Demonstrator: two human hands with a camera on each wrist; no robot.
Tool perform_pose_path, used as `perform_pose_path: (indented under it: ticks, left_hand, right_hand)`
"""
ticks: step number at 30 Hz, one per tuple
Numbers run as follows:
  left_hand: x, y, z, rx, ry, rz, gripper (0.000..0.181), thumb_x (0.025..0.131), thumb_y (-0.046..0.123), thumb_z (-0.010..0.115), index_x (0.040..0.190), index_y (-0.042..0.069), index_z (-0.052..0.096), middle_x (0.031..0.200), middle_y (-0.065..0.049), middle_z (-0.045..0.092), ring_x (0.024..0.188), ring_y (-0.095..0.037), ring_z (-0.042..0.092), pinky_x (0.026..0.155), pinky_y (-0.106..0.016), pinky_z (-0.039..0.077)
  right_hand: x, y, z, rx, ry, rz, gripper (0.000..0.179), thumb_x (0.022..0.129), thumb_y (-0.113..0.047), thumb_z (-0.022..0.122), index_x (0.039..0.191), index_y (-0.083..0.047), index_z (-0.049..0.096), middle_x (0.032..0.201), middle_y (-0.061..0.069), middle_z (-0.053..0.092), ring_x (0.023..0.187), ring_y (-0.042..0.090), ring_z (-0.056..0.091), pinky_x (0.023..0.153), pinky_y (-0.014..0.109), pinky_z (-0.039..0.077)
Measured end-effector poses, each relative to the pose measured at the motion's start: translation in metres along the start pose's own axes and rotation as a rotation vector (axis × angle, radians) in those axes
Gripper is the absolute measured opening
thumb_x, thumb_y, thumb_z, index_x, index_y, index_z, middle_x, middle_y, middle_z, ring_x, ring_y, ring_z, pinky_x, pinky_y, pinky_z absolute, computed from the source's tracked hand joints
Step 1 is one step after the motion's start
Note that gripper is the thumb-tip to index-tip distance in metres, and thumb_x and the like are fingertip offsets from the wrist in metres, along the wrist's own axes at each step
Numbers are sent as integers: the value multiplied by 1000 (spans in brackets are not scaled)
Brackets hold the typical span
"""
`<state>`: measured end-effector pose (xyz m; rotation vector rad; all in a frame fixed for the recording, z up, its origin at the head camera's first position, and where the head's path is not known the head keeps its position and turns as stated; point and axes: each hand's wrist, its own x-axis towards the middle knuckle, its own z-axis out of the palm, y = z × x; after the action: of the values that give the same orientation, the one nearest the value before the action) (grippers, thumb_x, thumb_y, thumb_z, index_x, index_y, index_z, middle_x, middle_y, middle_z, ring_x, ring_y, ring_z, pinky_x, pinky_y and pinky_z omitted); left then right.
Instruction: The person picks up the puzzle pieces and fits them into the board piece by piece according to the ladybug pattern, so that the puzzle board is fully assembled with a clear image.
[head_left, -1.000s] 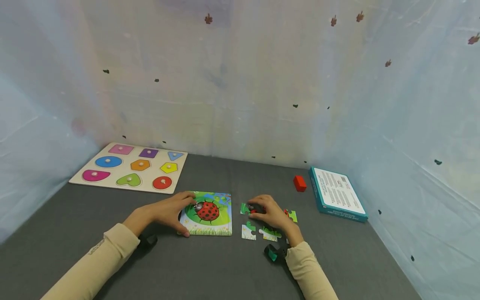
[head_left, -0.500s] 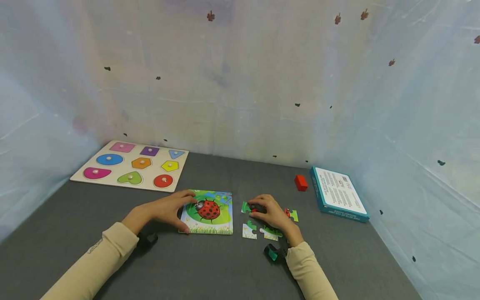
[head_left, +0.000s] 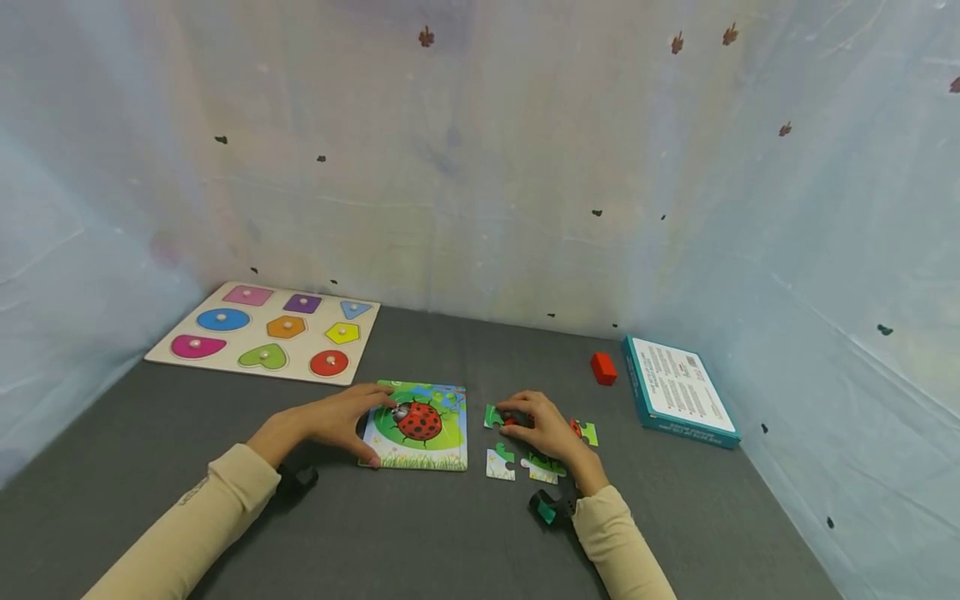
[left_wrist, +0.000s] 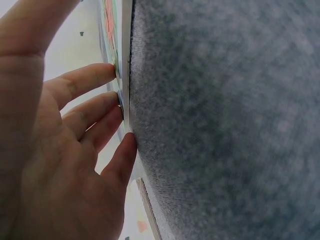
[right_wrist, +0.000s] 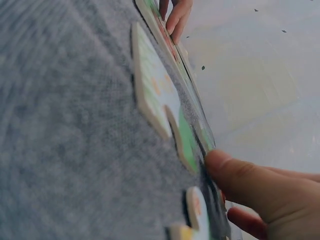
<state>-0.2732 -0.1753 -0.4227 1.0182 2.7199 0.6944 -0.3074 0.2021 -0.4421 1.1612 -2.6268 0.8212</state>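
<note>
A square ladybug puzzle board (head_left: 423,425) lies flat on the table. My left hand (head_left: 337,419) rests at its left side, thumb at the near corner and fingers at the upper left. The left wrist view shows several fingertips of that hand (left_wrist: 75,145) touching the board's edge. Right of the board, my right hand (head_left: 543,427) pinches a red and dark puzzle piece (head_left: 516,418), mostly hidden by the fingers, beside a green piece (head_left: 492,417). Nearest this hand are a white-green corner piece (head_left: 499,463), a grass piece (head_left: 543,468) and a red-green piece (head_left: 587,432).
A wooden shape board (head_left: 300,354) with colourful knobbed pieces lies at the back left. A red block (head_left: 603,368) and a teal box (head_left: 682,387) sit at the back right. Pale sheeting (head_left: 465,208) surrounds the grey table (head_left: 420,533).
The head view has shifted slightly. Both hands stay in the same places, the left at the board and the right over the loose pieces.
</note>
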Motion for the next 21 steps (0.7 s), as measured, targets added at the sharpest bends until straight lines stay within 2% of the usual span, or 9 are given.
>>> perform_pose_path:
  ticks: [7, 17, 21]
  left_hand:
    - [1, -3, 2, 2, -2, -9, 88, 65, 59, 76, 131, 9, 49, 145, -18, 32, 134, -38, 25, 103, -57, 27]
    - [0, -3, 1, -19, -7, -27, 88, 66, 58, 76, 133, 8, 47, 146, -16, 31, 135, -39, 23, 103, -58, 26]
    - [-1, -2, 0, -26, -7, -25, 90, 66, 57, 76, 134, 7, 46, 146, -18, 31, 135, -40, 23, 103, -58, 26]
  right_hand:
    - [3, -4, -2, 43, -10, 15, 39, 84, -20, 69, 120, -7, 62, 114, 8, 57, 98, 21, 56, 75, 37, 46]
    - [18, -17, 0, 78, -21, 7, 40, 84, -20, 70, 121, -8, 62, 115, 5, 57, 99, 19, 57, 81, 39, 48]
    - [26, -23, 2, 84, -21, -42, 39, 85, -18, 69, 121, -4, 62, 115, 10, 57, 96, 22, 57, 79, 41, 48]
